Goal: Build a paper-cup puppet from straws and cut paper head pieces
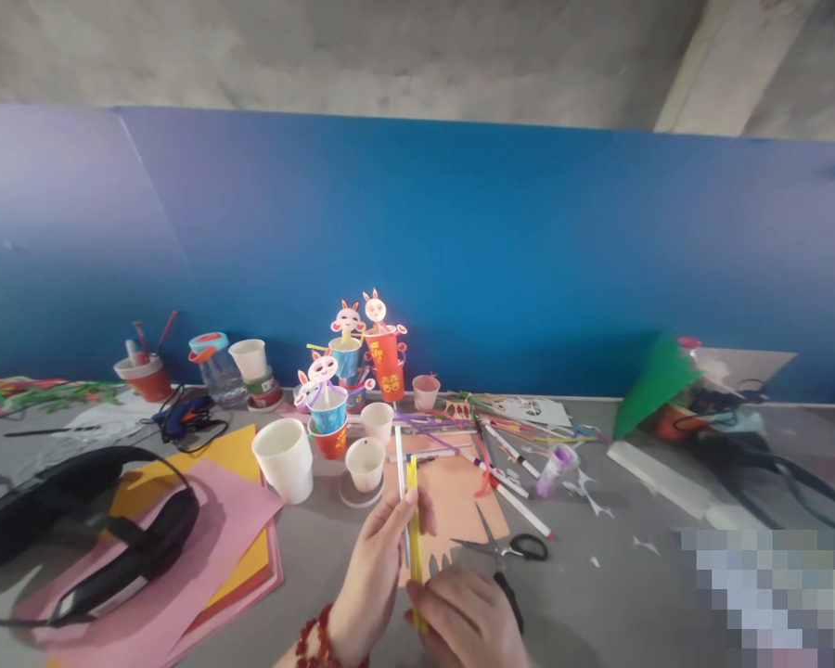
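Observation:
A narrow yellow strip [413, 478] stands lengthwise between my two hands; whether it is paper or a flattened straw I cannot make out. The thumb and fingers of my left hand [382, 547] pinch its upper part. Lower down, my right hand [469, 612] is closed on the strip's near end. A thin white stick [399, 459] runs beside the strip and partly behind my left fingers; I cannot tell if it is held. Under the hands lies an orange paper sheet [452, 492]. Scissors [505, 547] rest open just right of it, partly hidden by my right hand.
Decorated paper cups with rabbit-face cutouts [330, 408] stand beyond my hands. White cups [285, 459] are at their left. A headset [125, 538] lies on pink and yellow paper at far left. Markers [529, 510] and a purple glitter jar [555, 471] sit right.

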Motion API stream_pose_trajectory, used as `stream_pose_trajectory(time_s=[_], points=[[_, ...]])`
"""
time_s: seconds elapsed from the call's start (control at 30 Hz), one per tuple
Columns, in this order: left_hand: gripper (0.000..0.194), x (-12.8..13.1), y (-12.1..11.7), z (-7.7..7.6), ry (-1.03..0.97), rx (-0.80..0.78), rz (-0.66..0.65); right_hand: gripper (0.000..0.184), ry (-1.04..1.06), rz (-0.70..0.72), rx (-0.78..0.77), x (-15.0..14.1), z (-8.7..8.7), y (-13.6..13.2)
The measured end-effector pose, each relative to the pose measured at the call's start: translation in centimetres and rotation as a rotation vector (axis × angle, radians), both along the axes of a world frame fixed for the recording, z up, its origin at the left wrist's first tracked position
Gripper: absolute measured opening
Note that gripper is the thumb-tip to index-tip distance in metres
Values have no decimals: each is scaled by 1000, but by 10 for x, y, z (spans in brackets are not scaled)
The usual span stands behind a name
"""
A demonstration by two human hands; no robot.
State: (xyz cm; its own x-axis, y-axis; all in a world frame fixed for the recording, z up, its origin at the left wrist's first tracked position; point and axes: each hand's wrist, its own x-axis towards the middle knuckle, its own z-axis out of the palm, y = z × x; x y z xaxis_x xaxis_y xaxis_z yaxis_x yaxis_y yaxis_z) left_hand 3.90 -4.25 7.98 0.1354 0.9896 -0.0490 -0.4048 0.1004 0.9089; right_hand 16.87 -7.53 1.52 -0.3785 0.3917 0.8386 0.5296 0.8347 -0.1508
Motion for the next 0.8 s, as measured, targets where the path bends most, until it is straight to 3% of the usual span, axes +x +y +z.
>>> stream_pose_trajectory(time_s=[0.13,0.27,0.4,0.53,0.67,0.8], points=[[27,4,-1,1,-173,-104,-92,22,-52,18,-44,-1,-3,0],[30,-3,1,-2,-177,-127,-120,34,-120,-28,-147,32,-3,-1],[30,-10,4,-7,-129,-160,-156,22,-172,-459,-361,93,-14,-3],[28,-11,4,-11,-68,-144,-169,32,-304,-622,-374,130,-32,-11],[27,-9,4,-12,-31,-137,-182,36,-401,-642,-462,127,-29,-17],[31,-9,3,-8,-19,-169,-210,21,-436,-663,-574,113,-12,-13]])
